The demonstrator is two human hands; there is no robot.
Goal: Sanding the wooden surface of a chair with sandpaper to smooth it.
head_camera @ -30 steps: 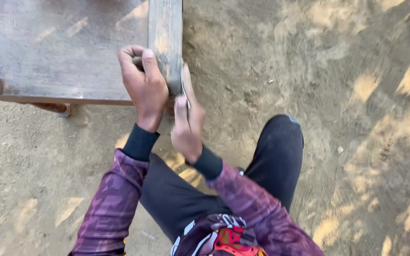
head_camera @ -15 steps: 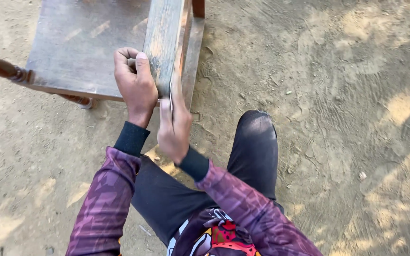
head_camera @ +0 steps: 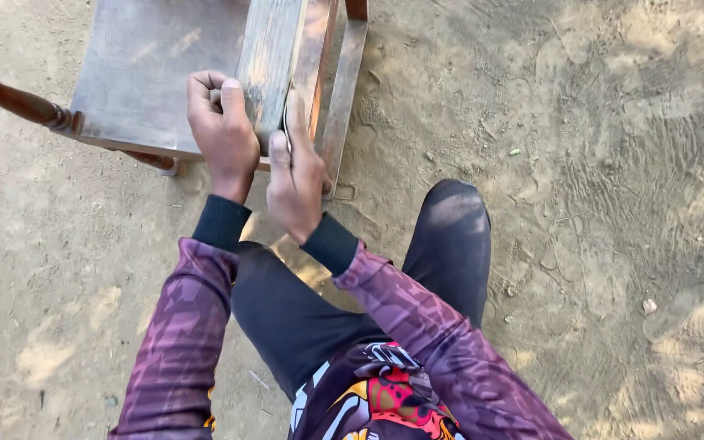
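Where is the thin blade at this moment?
In the head view, the thin blade sits upper centre, pressed by the right hand against the upright wooden board of the chair, just right of the left hand.

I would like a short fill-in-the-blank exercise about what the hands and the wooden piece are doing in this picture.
1. The left hand grips the upright wooden ____.
2. The right hand presses a thin sheet against the board with the fingers held ____.
3. The chair stands on ____ ground.
4. The sleeves are mostly ____.

Missing words: board; flat; sandy; purple
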